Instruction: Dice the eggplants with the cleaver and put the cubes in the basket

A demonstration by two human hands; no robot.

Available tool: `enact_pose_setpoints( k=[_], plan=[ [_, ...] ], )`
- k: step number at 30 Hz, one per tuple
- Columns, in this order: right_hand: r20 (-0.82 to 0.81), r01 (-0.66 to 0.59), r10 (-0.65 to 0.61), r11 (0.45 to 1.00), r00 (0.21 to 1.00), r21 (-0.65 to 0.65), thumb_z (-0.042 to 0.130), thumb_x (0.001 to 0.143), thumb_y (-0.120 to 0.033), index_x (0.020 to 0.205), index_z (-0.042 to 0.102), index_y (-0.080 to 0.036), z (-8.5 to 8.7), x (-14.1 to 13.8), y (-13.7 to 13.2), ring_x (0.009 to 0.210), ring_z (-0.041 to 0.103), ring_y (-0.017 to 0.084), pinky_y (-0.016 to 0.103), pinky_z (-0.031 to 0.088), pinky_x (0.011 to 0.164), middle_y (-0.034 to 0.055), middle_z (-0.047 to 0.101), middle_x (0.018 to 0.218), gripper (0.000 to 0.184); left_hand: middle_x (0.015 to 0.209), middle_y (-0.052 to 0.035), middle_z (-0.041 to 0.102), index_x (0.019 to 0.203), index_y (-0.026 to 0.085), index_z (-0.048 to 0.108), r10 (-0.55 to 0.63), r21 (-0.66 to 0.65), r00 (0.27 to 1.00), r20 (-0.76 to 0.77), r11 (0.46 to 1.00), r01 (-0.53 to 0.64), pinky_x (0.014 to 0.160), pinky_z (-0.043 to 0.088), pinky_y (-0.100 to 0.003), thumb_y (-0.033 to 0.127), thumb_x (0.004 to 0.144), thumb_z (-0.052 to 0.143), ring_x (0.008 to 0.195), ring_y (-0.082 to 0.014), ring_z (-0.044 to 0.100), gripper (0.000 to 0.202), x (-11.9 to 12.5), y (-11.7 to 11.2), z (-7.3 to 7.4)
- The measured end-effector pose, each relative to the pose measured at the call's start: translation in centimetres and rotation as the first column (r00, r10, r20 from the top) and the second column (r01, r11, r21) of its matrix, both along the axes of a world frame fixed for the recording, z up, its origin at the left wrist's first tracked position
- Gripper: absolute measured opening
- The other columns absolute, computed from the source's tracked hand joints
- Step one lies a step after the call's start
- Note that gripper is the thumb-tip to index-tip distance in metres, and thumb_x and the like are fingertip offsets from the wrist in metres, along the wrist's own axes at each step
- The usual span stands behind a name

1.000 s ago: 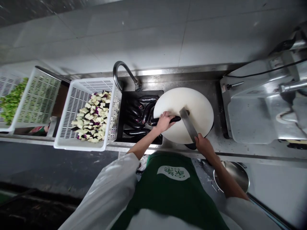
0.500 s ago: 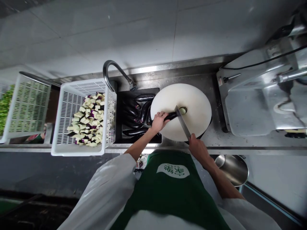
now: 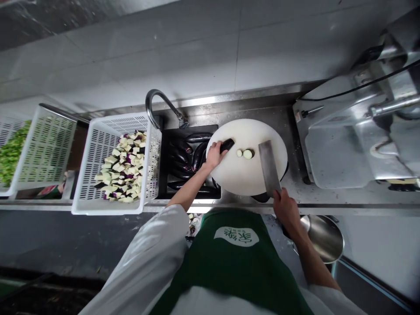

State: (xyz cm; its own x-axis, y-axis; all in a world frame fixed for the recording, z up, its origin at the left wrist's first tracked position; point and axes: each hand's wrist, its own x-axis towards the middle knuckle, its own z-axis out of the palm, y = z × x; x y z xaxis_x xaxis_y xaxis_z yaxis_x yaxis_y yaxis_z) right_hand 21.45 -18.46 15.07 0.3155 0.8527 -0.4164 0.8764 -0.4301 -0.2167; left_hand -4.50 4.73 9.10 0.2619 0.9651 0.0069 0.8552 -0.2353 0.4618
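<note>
My left hand [image 3: 214,155] is closed around a dark eggplant [image 3: 227,145] at the left part of the round white cutting board [image 3: 243,181]. Two cut eggplant pieces [image 3: 248,153] with pale faces lie near the board's middle. In my right hand [image 3: 286,210] is the handle of a cleaver [image 3: 269,166], its broad blade over the right side of the board, apart from the eggplant. Several whole eggplants [image 3: 199,137] lie in the dark sink basin left of the board.
A white plastic basket [image 3: 83,175] holding cut eggplant chunks stands left of the sink, under a curved faucet [image 3: 157,92]. Farther left is another basket [image 3: 46,153] beside leafy greens. A metal machine [image 3: 341,153] sits at right; a steel pot [image 3: 326,238] is below the counter.
The cleaver has moved right, away from the eggplant, its blade now turned flatter. Cut pieces lie separate on the board. My left hand has tilted the eggplant, its end pointing farther up.
</note>
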Motion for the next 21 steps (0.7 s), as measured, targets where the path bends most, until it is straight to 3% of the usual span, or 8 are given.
enact_pose_setpoints(
  k=[2,5,8,10,13,16,18,21],
  plan=[
    [0.014,0.097,-0.097,0.995,0.995,-0.003,0.035,0.109,-0.033,0.118,0.058,-0.011,-0.1,1.1,-1.2,0.074,0.066,0.023,0.03,0.031,0.063,0.0136,0.071,0.085,0.033,0.131,-0.0172,0.059,0.133,0.014,0.06,-0.118,0.066,0.993,-0.014,0.991,0.119,0.109,0.046,-0.045,0.031,0.102,0.059,0.121,-0.0307,0.057,0.035,2.9,0.5,-0.3],
    [0.047,0.205,-0.202,0.978,0.978,-0.044,0.036,0.109,-0.034,0.117,0.06,-0.01,-0.4,2.2,-2.7,0.078,0.068,0.026,0.03,0.033,0.064,0.0162,0.072,0.088,0.035,0.137,-0.0181,0.057,0.137,0.016,0.062,-0.311,0.109,0.949,-0.056,0.943,0.315,0.115,0.039,-0.05,0.041,0.102,0.059,0.129,-0.0339,0.049,0.043,8.1,-0.8,-1.5],
    [0.052,0.264,-0.261,0.962,0.964,-0.074,0.036,0.109,-0.035,0.118,0.062,-0.01,-0.7,2.5,-3.9,0.081,0.069,0.027,0.031,0.035,0.066,0.0171,0.073,0.09,0.037,0.141,-0.0198,0.055,0.145,0.021,0.059,-0.291,0.073,0.952,-0.096,0.952,0.299,0.109,0.038,-0.06,0.04,0.102,0.059,0.128,-0.039,0.048,0.047,11.5,-2.8,-3.0],
    [0.045,0.288,-0.285,0.953,0.957,-0.097,0.037,0.108,-0.036,0.12,0.062,-0.01,-1.0,2.5,-4.5,0.084,0.069,0.027,0.031,0.036,0.067,0.0175,0.073,0.093,0.037,0.14,-0.0203,0.055,0.147,0.024,0.058,-0.284,0.048,0.951,-0.121,0.955,0.291,0.107,0.039,-0.061,0.034,0.104,0.054,0.126,-0.039,0.048,0.044,11.9,-4.0,-3.8],
    [0.031,0.286,-0.284,0.952,0.958,-0.109,0.037,0.108,-0.036,0.121,0.063,-0.011,-1.7,2.5,-4.8,0.085,0.069,0.027,0.031,0.037,0.068,0.0172,0.073,0.095,0.039,0.133,-0.017,0.06,0.145,0.028,0.061,-0.359,0.026,0.929,-0.096,0.932,0.363,0.106,0.042,-0.056,0.033,0.104,0.055,0.122,-0.0361,0.052,0.042,10.3,-6.1,-4.3],
    [0.034,0.221,-0.218,0.972,0.975,-0.08,0.037,0.108,-0.036,0.119,0.064,-0.011,-2.3,2.5,-4.0,0.085,0.068,0.026,0.03,0.037,0.069,0.0167,0.073,0.093,0.038,0.127,-0.0137,0.062,0.139,0.03,0.067,-0.377,0.013,0.925,-0.048,0.926,0.378,0.105,0.045,-0.053,0.033,0.1,0.061,0.119,-0.0351,0.055,0.04,7.2,-9.4,-4.5],
    [0.043,0.148,-0.145,0.986,0.989,-0.072,0.038,0.108,-0.035,0.118,0.064,-0.01,-2.3,2.6,-3.0,0.085,0.068,0.026,0.03,0.036,0.068,0.017,0.073,0.092,0.037,0.125,-0.0125,0.063,0.135,0.03,0.069,-0.297,0.008,0.955,0.015,0.955,0.297,0.104,0.048,-0.051,0.033,0.097,0.065,0.118,-0.0343,0.056,0.038,4.3,-12.4,-4.9],
    [0.092,0.032,-0.024,0.996,0.995,-0.081,0.039,0.107,-0.036,0.118,0.064,-0.008,-2.2,2.5,-1.3,0.088,0.069,0.03,0.032,0.036,0.068,0.0197,0.072,0.093,0.039,0.127,-0.0116,0.062,0.136,0.028,0.067,-0.03,-0.009,0.989,0.144,0.999,0.032,0.107,0.049,-0.047,0.035,0.097,0.065,0.118,-0.0307,0.058,0.04,-1.7,-18.5,-5.7]
  ],
)
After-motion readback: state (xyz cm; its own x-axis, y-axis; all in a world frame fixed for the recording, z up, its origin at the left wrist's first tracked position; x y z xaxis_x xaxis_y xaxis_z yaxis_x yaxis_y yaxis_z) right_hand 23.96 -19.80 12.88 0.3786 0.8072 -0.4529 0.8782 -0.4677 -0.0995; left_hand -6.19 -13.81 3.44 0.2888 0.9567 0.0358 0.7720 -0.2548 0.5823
